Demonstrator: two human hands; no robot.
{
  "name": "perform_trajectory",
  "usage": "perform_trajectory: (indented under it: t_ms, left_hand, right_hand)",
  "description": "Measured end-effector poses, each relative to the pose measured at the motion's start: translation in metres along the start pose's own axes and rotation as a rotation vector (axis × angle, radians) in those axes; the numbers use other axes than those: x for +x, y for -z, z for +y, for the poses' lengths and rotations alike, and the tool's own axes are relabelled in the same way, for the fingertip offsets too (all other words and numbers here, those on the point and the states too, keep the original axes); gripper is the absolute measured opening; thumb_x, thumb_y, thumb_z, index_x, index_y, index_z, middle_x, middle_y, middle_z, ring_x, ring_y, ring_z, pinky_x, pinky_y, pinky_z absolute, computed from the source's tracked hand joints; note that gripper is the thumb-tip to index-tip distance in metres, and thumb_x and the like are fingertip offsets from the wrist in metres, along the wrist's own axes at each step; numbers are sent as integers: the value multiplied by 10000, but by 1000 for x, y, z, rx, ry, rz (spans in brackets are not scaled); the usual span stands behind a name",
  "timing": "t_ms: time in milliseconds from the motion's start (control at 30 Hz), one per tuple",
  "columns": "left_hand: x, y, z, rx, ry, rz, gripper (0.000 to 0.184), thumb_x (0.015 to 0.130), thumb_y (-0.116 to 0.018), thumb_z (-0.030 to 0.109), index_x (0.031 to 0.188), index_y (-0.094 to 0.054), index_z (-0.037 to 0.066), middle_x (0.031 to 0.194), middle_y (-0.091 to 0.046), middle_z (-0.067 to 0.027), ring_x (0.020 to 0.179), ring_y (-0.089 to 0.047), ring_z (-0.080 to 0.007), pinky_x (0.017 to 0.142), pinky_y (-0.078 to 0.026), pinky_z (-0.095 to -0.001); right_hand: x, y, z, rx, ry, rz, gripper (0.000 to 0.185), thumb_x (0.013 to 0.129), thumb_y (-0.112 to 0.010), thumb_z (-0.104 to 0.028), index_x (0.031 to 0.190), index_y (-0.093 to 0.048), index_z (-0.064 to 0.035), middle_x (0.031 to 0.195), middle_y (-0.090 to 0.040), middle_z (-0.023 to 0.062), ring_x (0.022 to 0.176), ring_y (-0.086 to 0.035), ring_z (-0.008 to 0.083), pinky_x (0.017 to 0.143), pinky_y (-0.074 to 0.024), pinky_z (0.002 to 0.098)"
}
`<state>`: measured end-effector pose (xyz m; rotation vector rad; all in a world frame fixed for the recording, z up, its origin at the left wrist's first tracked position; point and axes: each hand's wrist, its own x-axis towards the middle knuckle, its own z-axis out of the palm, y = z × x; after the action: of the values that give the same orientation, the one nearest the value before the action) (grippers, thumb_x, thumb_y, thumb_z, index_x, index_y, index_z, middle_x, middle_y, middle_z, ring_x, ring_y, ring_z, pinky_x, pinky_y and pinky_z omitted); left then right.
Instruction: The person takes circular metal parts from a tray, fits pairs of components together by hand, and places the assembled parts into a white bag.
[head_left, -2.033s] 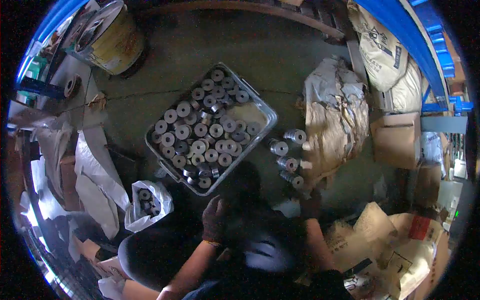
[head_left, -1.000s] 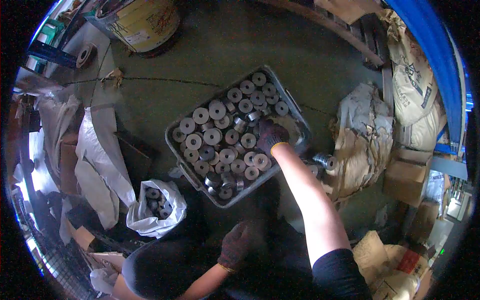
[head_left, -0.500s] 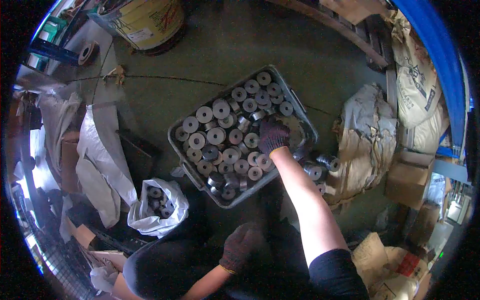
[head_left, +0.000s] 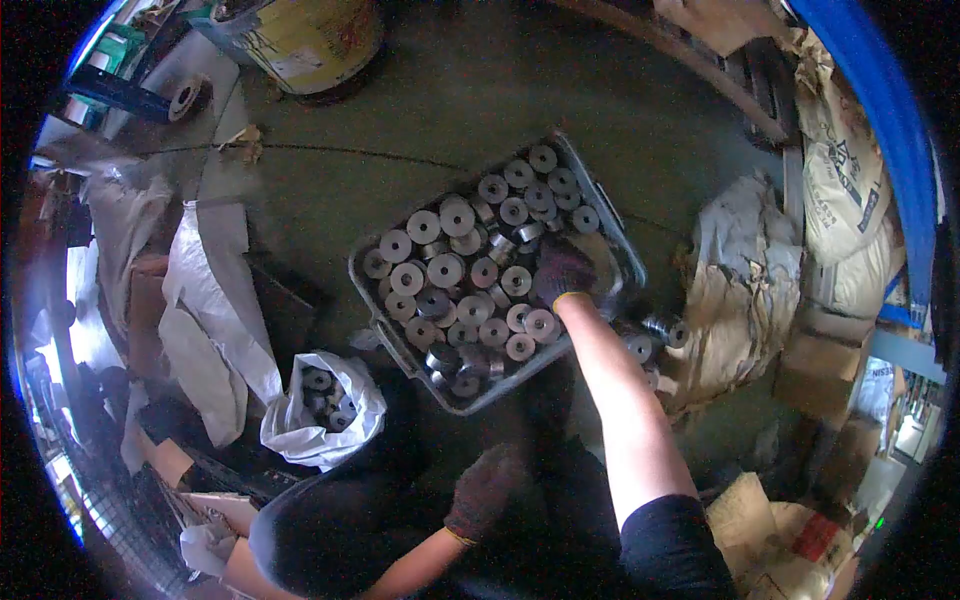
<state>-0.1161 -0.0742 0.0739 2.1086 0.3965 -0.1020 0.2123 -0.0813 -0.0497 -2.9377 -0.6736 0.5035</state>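
Note:
A grey plastic tub [head_left: 462, 408] lies at a slant on the floor, holding many round metal pieces with centre holes [head_left: 444, 270]. My right hand [head_left: 563, 272], in a dark knitted glove, reaches into the tub's right part beside the pieces. Its fingers look curled, and whatever is under them is hidden. My left hand [head_left: 488, 492], also gloved, hovers over my lap in front of the tub; its fingers are dark and blurred. To its left stands an open white sack [head_left: 350, 440] with more metal pieces [head_left: 322, 400] inside.
More metal pieces [head_left: 640, 347] lie right of the tub beside torn brown paper [head_left: 738, 300]. A yellow bucket [head_left: 315, 50] stands at the back left. Full sacks [head_left: 838, 190] and a cardboard box [head_left: 825, 360] line the right side. A white sheet [head_left: 205, 300] lies at left.
The whole view has shifted slightly, with the tub a little further right. My right hand stays in the tub's right part, and my left hand stays over my lap.

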Motion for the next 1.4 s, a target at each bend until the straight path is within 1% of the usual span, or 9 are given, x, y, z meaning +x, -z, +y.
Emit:
perform_trajectory:
  t_ms: [167, 233, 367, 633, 767, 833, 1067, 1367, 1400]
  left_hand:
    - [7, 11, 15, 61, -2, 15, 274, 776, -612, 159, 1034, -556, 84, 1067, -584, -132, 922, -600, -308, 721, -522, -390]
    - [16, 21, 27, -12, 51, -11, 287, 758, -620, 158, 1028, -559, 81, 1052, -586, -130, 911, -603, -305, 712, -522, -390]
    - [20, 39, 41, -87, -167, 159, 293, 776, -598, 117, 1046, -537, 20, 1008, -584, -183, 848, -601, -354, 711, -519, -405]
    - [5, 86, 85, -1019, 219, 141, 533, 764, -684, 167, 1222, -480, -13, 1163, -558, -177, 1068, -553, -246, 877, -464, -339]
    - [-5, 99, 88, -722, -107, 297, 772, 724, -749, 327, 1316, -383, -7, 1274, -481, -184, 1140, -513, -243, 939, -427, -337]
    - [-5, 112, 91, -485, -240, 330, 806, 703, -750, 382, 1316, -388, 5, 1244, -494, -181, 1094, -546, -246, 919, -443, -336]
    - [-15, 132, 94, -487, -118, 152, 773, 660, -758, 437, 1264, -456, 60, 1155, -522, -151, 953, -594, -256, 812, -493, -339]
    - [-5, 81, 70, -753, -128, 354, 641, 738, -739, 283, 1270, -471, 48, 1178, -558, -159, 1055, -567, -230, 897, -456, -339]
    - [-8, 83, 72, -907, -63, 325, 561, 790, -695, 204, 1268, -461, 28, 1170, -572, -133, 1045, -561, -182, 899, -449, -314]
  right_hand:
    - [-9, 37, 31, 414, -86, -113, 355, 714, -691, -291, 1006, -635, -97, 1025, -646, 112, 946, -620, 235, 827, -490, 368]
    - [-37, 54, 49, 1541, -134, -444, 354, 776, -655, -325, 1078, -584, -154, 1012, -623, 101, 925, -606, 241, 757, -522, 350]
    - [-113, 112, 38, 2169, -560, -764, 569, 769, -570, -504, 1109, -540, -47, 939, -609, 144, 692, -597, 230, 527, -489, 328]
    - [-213, 184, -1, 2032, -253, -982, 574, 833, -513, -528, 1094, -530, -17, 902, -610, 149, 649, -583, 207, 514, -467, 320]
    - [-253, 209, -35, 933, 416, -396, 405, 886, -517, -305, 1183, -512, -29, 1084, -584, 92, 927, -583, 197, 815, -507, 353]
    - [-267, 199, -40, 1654, -156, -745, 373, 882, -524, -252, 1186, -513, -35, 1145, -562, 72, 1034, -539, 195, 914, -453, 356]
    - [-296, 204, -69, 1608, -259, -630, 352, 863, -548, -228, 1171, -524, -57, 1112, -571, 50, 1009, -548, 191, 878, -462, 336]
    - [-279, 219, -25, 976, 408, -211, 413, 722, -653, -199, 1104, -556, -78, 1035, -598, 50, 916, -582, 187, 726, -511, 317]
    - [-278, 230, -18, 1369, 136, -261, 399, 734, -647, -189, 1104, -553, -71, 1030, -597, 59, 900, -584, 195, 701, -515, 310]
